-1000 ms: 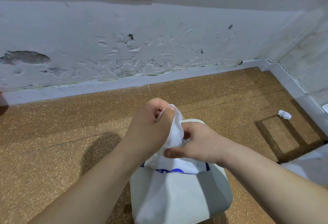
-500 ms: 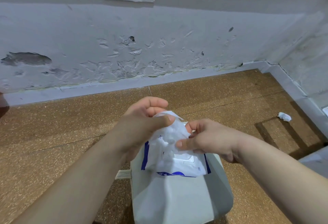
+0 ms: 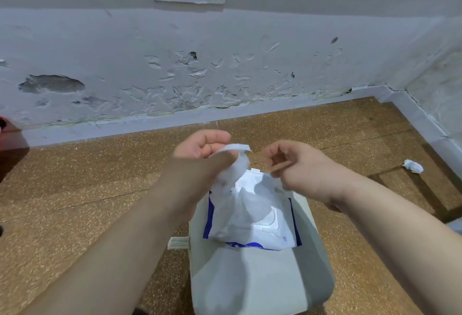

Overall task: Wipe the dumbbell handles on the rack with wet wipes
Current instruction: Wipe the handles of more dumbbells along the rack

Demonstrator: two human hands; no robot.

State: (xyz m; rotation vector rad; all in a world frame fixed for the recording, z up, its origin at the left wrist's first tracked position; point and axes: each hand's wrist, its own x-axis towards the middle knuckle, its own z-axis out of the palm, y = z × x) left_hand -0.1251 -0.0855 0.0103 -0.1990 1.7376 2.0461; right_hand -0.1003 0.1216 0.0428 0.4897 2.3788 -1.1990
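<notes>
- Pinched between thumb and fingers of my left hand, centre frame, a wet wipe hangs over its pack. My right hand, just right of it, is curled on nothing I can see.
- Wipe's long axis runs from the pinch down-frame across the pack; whether its tail has cleared the opening, I cannot tell.
- Dumbbell handles and rack are nowhere in frame; the next move, I judge, means turning away from this corner.
- Wipe: thin, limp, translucent white. Pack: glossy white-and-blue film, standing in a soft grey bag on speckled brown floor, below a flaking pale wall.
</notes>
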